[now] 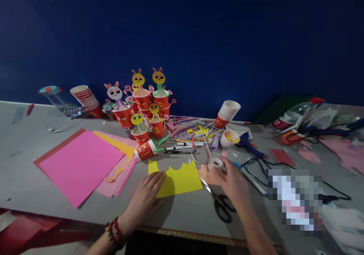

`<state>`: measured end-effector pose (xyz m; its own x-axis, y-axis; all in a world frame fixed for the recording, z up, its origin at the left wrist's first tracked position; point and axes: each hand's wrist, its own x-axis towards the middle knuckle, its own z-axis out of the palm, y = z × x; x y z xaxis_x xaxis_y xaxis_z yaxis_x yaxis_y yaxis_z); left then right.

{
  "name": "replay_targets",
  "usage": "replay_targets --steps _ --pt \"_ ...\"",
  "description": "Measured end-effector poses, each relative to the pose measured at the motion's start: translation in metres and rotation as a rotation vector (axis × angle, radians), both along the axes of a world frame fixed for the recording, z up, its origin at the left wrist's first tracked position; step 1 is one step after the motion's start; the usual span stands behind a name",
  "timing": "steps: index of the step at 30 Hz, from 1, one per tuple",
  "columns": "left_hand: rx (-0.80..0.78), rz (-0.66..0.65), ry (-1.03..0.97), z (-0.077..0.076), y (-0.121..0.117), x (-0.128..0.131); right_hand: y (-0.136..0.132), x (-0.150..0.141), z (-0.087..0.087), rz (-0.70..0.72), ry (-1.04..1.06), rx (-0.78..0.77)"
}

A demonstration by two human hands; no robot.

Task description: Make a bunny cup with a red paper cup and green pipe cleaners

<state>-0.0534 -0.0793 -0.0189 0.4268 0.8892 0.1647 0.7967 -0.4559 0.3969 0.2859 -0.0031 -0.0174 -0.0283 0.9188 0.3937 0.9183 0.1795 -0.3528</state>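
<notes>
My left hand [151,189] lies on the left part of a yellow paper sheet [182,181], fingers stretched out together. Scalloped cut-outs run along the sheet's upper edge. My right hand [233,179] has thumb and fingers around a small white roll of tape [216,162], just above the table. Beneath that hand lies a piece of peach-coloured paper [207,174]. Black-handled scissors [220,203] rest between the yellow sheet and my right wrist, their blades pointing toward the sheet. A clear ring-shaped coil [200,155] sits just behind the tape.
Red paper cups with rabbit faces [140,99] stand at the back; one cup [145,150] lies tipped over. Pink sheets [82,164] are at left. Pens [182,147], pipe cleaners [187,128], a glue stick [215,141], stacked cups [227,112] and a black cable [256,167] surround the work area.
</notes>
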Motion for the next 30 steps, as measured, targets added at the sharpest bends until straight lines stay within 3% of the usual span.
replay_targets --steps 4,8,12,14,18,20,22,26,30 --pt "0.012 -0.018 0.021 0.002 0.004 0.000 0.003 0.034 -0.010 -0.005 -0.046 0.042" --pt "0.037 -0.035 0.063 0.005 0.006 0.004 -0.007 0.015 0.003 0.074 -0.062 0.104" --pt "0.116 -0.043 0.112 0.012 0.008 0.005 -0.029 -0.010 0.024 0.209 0.005 -0.129" --pt "0.185 -0.088 0.086 0.016 0.010 0.003 -0.042 -0.010 0.032 0.206 -0.014 -0.238" --pt "0.309 -0.144 -0.120 0.027 0.008 -0.006 -0.068 0.008 0.034 0.188 -0.103 -0.336" --pt "0.356 -0.062 -0.291 0.033 0.007 -0.007 -0.079 0.016 0.031 0.204 -0.143 -0.350" --pt "0.371 0.113 -0.468 0.039 0.008 -0.004 -0.086 0.018 0.028 0.197 -0.164 -0.347" --pt "0.096 0.479 -0.799 0.048 0.019 0.017 -0.089 0.015 0.028 0.134 -0.173 -0.382" --pt "-0.309 0.491 -1.133 0.048 0.027 0.034 -0.085 0.017 0.035 0.045 -0.044 -0.480"
